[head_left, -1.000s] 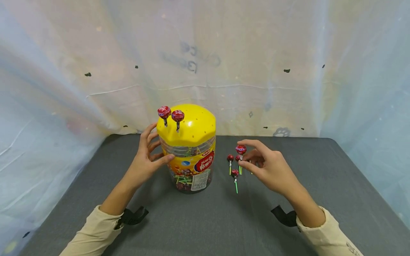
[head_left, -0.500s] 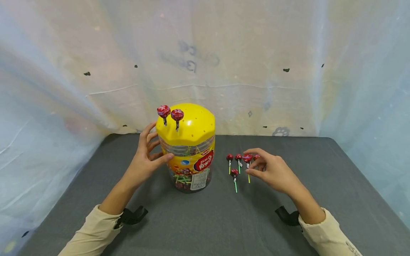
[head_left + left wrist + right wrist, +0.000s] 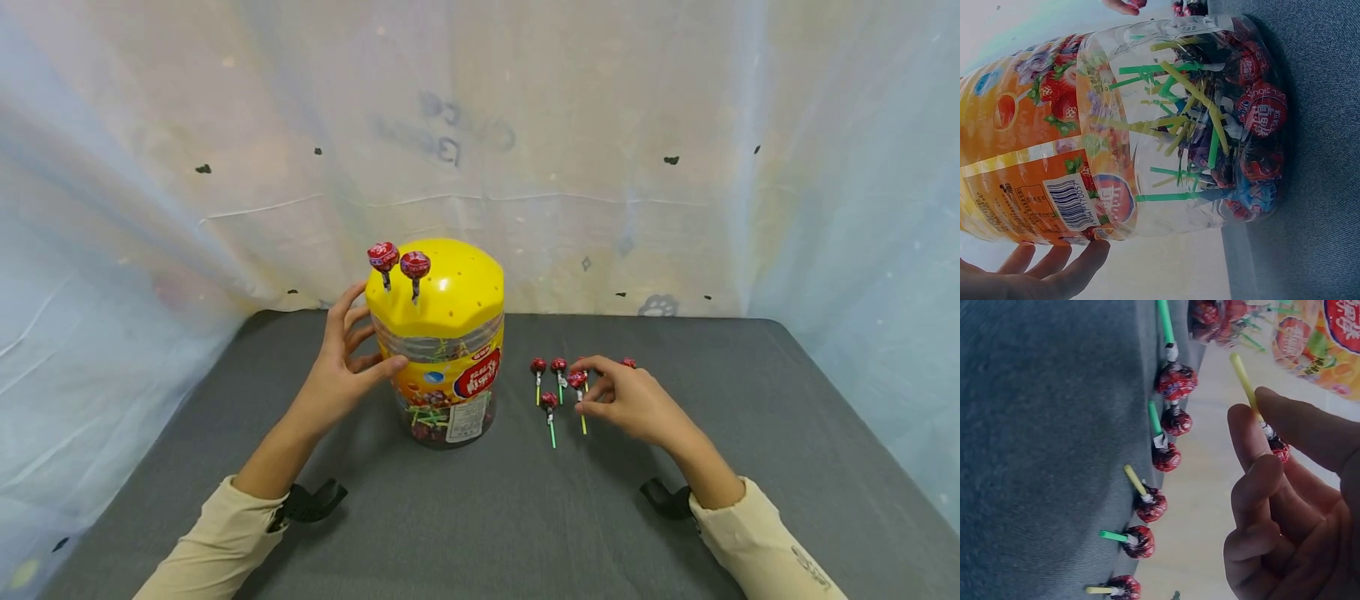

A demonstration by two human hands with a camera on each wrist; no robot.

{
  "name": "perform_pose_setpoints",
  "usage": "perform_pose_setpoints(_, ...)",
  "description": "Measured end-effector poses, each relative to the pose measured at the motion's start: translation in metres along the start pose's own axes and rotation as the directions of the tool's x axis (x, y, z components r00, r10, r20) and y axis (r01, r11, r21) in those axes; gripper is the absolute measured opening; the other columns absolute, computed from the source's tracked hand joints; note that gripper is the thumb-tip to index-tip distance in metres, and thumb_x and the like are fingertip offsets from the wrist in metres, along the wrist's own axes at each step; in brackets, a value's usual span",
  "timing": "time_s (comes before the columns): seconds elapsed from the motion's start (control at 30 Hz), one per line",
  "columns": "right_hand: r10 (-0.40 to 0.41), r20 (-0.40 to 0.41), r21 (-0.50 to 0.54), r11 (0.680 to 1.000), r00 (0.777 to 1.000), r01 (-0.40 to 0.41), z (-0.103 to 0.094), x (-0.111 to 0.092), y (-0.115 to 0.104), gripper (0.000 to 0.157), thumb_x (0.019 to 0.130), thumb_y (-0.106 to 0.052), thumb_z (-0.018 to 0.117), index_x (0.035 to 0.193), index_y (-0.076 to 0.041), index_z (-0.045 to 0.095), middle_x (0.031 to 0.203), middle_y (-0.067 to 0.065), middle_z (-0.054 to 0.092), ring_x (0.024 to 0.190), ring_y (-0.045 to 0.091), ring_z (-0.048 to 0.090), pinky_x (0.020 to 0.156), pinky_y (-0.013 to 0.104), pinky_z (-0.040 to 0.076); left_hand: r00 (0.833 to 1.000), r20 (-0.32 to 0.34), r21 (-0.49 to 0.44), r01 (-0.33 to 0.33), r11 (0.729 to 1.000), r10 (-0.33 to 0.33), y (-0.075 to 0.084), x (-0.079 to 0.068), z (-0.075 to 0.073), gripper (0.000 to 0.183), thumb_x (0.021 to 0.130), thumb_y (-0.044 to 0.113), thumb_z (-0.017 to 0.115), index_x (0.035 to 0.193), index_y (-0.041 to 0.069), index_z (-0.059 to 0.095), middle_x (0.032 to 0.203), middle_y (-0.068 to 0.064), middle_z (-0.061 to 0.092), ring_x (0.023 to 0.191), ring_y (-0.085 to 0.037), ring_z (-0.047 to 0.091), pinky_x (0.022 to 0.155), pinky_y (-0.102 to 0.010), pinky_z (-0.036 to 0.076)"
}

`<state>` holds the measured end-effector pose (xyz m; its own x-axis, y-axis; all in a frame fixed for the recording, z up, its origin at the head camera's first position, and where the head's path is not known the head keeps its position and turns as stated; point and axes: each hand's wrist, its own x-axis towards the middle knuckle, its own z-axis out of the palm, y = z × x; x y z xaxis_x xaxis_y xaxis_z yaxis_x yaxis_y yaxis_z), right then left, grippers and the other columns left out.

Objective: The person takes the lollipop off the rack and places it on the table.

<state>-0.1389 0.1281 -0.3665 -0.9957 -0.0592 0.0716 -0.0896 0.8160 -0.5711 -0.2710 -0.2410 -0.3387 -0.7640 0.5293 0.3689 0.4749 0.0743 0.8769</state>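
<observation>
In the head view, a clear plastic jar with a domed yellow lid stands on the table. Two red-wrapped lollipops poke up from the lid. My left hand holds the jar's left side, its thumb across the front and its fingers spread round behind. To the right of the jar, my right hand pinches a lollipop by its yellow stick between thumb and fingertip. The stick points down in the head view. Several other lollipops lie close by, one partly behind the hand.
A dark grey cloth covers the table. Pale translucent sheeting hangs behind and at both sides. Through the jar's wall, the left wrist view shows many lollipops with green and yellow sticks. Black straps hang at both wrists.
My right hand has moved slightly right and down, bringing the pinched lollipop lower. A lollipop behind that hand has come into sight. The left hand and jar have stayed put.
</observation>
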Motion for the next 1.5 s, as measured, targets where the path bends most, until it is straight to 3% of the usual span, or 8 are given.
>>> perform_pose_setpoints(0.8,0.097,0.141,-0.021,0.995,0.985,-0.095,0.016,0.009,0.018,0.050,0.086,-0.016,0.077,0.132,-0.006,0.060,0.080,-0.008,0.074,0.070,0.005,0.063,0.063,0.028,0.048,1.000,0.003,-0.005,-0.016,1.000,0.016,-0.001,-0.001,0.002,0.100,0.091,0.000,0.069,0.158,0.037,0.004,0.153,-0.007,0.028,0.141,-0.035,0.038,0.103,-0.066,0.043)
perform_pose_setpoints(1.13,0.093,0.153,-0.009,0.996,0.984,-0.092,0.019,0.012,0.023,0.046,0.085,-0.013,0.076,0.128,-0.005,0.063,0.081,-0.006,0.075,0.069,0.005,0.064,0.061,0.027,0.046,1.000,0.004,-0.002,-0.017,1.000,0.017,-0.001,0.000,0.001,0.101,0.091,0.000,0.069,0.159,0.033,0.003,0.153,-0.007,0.027,0.141,-0.036,0.038,0.104,-0.065,0.043)
perform_pose_setpoints(1.5,0.098,0.161,-0.013,0.995,0.982,-0.097,0.017,0.014,0.025,0.048,0.084,-0.023,0.080,0.127,-0.007,0.064,0.081,-0.006,0.074,0.070,0.005,0.064,0.062,0.029,0.049,1.000,-0.001,0.007,-0.023,1.000,0.023,-0.002,0.000,0.000,0.101,0.091,0.000,0.069,0.158,0.038,0.004,0.153,-0.006,0.028,0.141,-0.034,0.039,0.103,-0.064,0.044)
